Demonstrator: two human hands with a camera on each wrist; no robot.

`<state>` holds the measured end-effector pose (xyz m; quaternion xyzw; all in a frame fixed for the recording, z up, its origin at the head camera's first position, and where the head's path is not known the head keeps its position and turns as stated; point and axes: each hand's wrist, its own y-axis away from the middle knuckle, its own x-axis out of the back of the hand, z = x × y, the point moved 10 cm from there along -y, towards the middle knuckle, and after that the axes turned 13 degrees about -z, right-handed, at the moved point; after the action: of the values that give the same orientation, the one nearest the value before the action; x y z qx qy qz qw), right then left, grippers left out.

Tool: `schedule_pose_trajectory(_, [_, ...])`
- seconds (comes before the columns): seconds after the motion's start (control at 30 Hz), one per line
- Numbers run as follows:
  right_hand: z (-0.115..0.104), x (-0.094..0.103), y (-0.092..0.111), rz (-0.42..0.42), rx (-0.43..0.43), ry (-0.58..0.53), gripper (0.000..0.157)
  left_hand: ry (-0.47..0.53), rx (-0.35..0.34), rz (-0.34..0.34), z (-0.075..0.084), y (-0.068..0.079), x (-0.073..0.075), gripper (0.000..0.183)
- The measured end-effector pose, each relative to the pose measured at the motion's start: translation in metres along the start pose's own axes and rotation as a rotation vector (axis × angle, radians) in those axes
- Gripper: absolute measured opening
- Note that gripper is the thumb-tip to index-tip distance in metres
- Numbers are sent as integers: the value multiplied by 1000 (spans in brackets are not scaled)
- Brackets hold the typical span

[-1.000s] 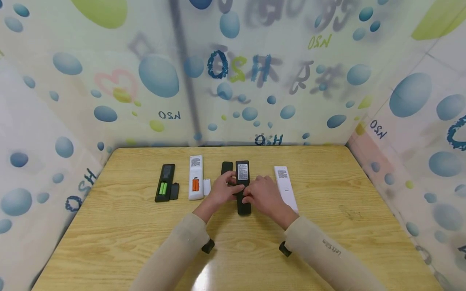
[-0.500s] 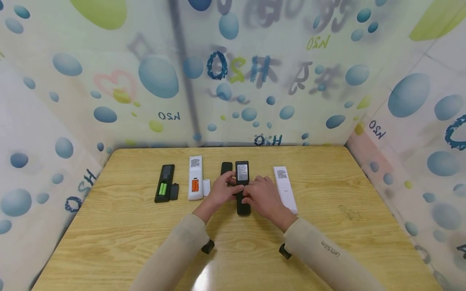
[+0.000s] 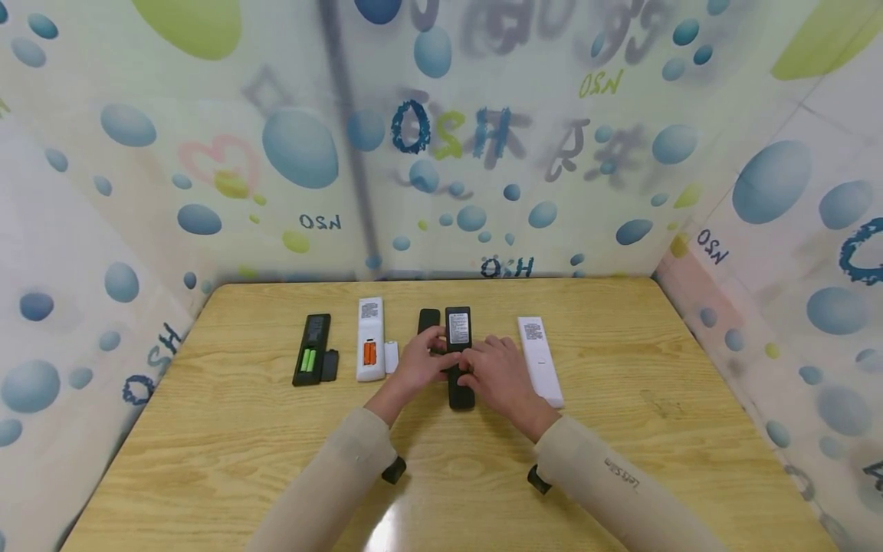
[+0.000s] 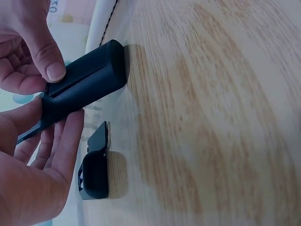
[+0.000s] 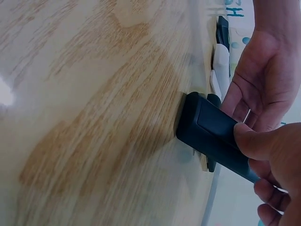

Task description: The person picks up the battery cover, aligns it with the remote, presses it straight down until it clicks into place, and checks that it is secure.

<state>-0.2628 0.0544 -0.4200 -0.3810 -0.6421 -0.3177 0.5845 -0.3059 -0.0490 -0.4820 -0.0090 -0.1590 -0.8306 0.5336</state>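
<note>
While left hand (image 3: 417, 362) grips black remote (image 3: 461, 394) from below, long axis toward far edge of worktop (image 3: 621, 330), right hand (image 3: 502, 377) pinches it (thumb on cover (image 4: 85, 68)).

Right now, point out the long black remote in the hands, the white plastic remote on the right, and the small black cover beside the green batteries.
Long black remote (image 3: 461, 392): head view, near end.
White plastic remote (image 3: 540, 354): head view, middle of back.
Small black cover (image 3: 329, 366): head view, its middle.

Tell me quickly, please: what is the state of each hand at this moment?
Left hand: closed, holding the remote.
Right hand: closed, gripping the same remote, thumb on its cover.
</note>
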Motion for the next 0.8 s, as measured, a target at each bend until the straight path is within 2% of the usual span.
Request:
schedule_pose_trajectory(0.1, [1,1,0,-11,-7,-17,23,2,0,2,0,0,0,44])
schedule_pose_trajectory(0.23, [9,5,2,-23,-75,-13,29,15,-3,-7,-1,1,0,46])
schedule_pose_trajectory(0.33, [17,3,3,-58,-151,52,40,36,-2,-9,-2,1,0,48])
schedule_pose_trajectory(0.43, [22,-3,4,-100,-190,135,49,55,-2,-8,-2,1,0,48])
schedule_pose_trajectory(0.57, [24,-11,4,-124,-188,187,55,58,-8,-9,-2,0,0,47])
schedule_pose_trajectory(0.8, [24,-15,3,-109,-171,182,56,44,-19,-5,-2,-2,0,51])
